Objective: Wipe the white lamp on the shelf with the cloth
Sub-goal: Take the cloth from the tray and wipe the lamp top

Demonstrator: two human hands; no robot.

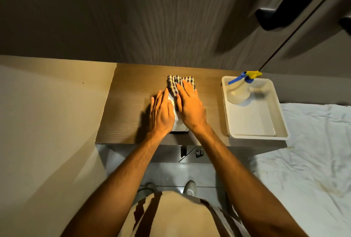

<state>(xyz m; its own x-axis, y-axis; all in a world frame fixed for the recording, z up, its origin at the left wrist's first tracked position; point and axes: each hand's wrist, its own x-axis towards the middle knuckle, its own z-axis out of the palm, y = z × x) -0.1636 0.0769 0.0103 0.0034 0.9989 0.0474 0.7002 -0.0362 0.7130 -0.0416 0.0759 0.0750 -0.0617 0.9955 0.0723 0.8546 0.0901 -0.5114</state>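
The white lamp (178, 124) stands on the wooden shelf (125, 107), mostly hidden under both hands. A checked cloth (175, 82) lies over the lamp's far end. My right hand (190, 107) presses flat on the cloth, fingers spread over it. My left hand (161, 113) rests flat against the lamp's left side, steadying it. Only a white strip between the hands and the lamp's near end show.
A white tray (273, 122) sits at the shelf's right end with a clear spray bottle (239, 92) with a blue and yellow head lying in it. A bed with a white sheet (313, 160) lies to the right. Dark cabinet panels rise behind the shelf.
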